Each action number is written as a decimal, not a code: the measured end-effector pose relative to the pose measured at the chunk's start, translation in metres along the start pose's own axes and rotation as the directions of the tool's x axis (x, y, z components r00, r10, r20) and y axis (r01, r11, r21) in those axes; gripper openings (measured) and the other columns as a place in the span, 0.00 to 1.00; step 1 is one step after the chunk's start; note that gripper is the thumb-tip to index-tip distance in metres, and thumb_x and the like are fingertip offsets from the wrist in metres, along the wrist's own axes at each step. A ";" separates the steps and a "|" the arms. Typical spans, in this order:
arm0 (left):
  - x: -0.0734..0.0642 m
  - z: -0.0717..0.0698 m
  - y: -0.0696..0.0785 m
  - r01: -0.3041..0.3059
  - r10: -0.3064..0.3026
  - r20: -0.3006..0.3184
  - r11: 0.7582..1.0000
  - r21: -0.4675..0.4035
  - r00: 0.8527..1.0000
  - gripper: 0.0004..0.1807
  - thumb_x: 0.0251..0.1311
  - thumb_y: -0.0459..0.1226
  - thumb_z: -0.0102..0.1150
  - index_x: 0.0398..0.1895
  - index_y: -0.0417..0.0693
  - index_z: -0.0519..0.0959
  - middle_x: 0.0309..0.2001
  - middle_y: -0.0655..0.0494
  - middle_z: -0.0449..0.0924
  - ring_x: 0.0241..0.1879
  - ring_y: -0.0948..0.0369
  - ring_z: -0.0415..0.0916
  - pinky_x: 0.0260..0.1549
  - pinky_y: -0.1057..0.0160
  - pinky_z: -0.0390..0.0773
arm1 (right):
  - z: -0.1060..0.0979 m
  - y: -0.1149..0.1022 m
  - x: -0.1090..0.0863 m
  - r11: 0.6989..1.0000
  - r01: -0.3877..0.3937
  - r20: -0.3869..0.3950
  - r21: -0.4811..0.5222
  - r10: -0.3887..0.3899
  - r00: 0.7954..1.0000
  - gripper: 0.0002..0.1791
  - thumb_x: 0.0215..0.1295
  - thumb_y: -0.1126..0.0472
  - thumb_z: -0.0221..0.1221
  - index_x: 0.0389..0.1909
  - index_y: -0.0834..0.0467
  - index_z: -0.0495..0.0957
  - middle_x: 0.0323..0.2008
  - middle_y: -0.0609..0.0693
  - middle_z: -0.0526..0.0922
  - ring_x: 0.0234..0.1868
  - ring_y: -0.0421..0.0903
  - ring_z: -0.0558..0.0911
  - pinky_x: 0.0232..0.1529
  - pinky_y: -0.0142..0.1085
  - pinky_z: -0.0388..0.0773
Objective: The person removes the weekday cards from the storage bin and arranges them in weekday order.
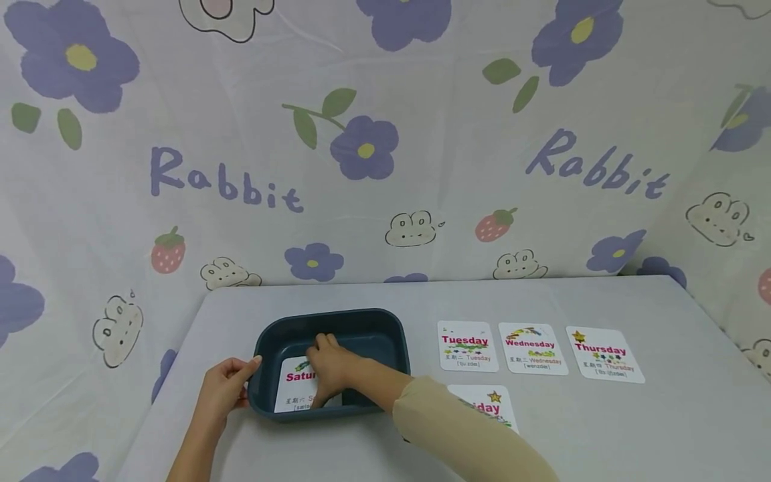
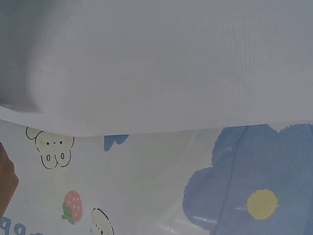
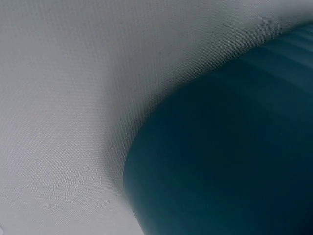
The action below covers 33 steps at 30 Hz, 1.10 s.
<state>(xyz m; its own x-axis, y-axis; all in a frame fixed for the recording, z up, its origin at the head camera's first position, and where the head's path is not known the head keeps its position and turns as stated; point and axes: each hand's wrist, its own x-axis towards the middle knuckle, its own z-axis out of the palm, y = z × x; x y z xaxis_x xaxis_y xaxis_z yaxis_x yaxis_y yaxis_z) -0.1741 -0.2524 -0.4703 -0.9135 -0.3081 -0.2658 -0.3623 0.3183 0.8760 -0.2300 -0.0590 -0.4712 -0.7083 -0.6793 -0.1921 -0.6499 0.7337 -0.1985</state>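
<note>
In the head view a dark teal plastic bin (image 1: 385, 328) stands on the left part of the table. My left hand (image 1: 224, 388) holds the bin's left end, its thumb on the rim. Inside the bin, my right hand (image 1: 334, 368) grips a white Saturday card (image 1: 295, 385) across its face, fingers near the upper edge and thumb near the lower. The hand covers the card's right half. Only a sliver of my left hand (image 2: 7, 178) shows in the left wrist view. The bin's wall (image 3: 220, 156) fills much of the right wrist view, where my right hand is out of sight.
Right of the bin, Tuesday (image 1: 467, 358), Wednesday (image 1: 533, 358) and Thursday (image 1: 604, 365) cards lie in a row on the white table (image 1: 602, 435). Below Tuesday is another card (image 1: 496, 405) ending in "iday", partly behind my right sleeve. A patterned cloth (image 1: 421, 134) hangs behind.
</note>
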 end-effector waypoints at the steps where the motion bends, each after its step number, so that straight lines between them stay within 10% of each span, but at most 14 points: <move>1: 0.000 0.000 0.000 0.001 -0.001 0.001 1.000 0.000 1.000 0.19 0.60 0.46 0.56 0.34 0.36 0.71 0.21 0.57 0.66 0.18 0.63 0.65 0.17 0.69 0.73 | 0.000 0.000 0.000 1.000 0.003 0.000 -0.002 -0.003 1.000 0.46 0.35 0.39 0.72 0.54 0.59 0.68 0.49 0.52 0.64 0.48 0.44 0.62 0.47 0.27 0.69; 33: -0.002 -0.003 0.002 0.006 -0.006 0.019 1.000 0.000 1.000 0.22 0.60 0.48 0.56 0.36 0.35 0.71 0.21 0.57 0.66 0.17 0.63 0.65 0.17 0.69 0.74 | -0.015 0.015 -0.005 0.997 0.031 -0.009 0.071 -0.030 1.000 0.52 0.31 0.39 0.73 0.58 0.58 0.66 0.49 0.51 0.64 0.48 0.43 0.62 0.50 0.28 0.68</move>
<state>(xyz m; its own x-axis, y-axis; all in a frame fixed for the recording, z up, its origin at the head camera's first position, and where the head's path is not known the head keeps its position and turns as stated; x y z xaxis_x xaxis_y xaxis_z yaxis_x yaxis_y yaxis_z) -0.1723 -0.2536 -0.4670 -0.9147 -0.2931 -0.2782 -0.3674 0.3165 0.8746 -0.2401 -0.0439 -0.4592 -0.6908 -0.7010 -0.1772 -0.6502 0.7095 -0.2719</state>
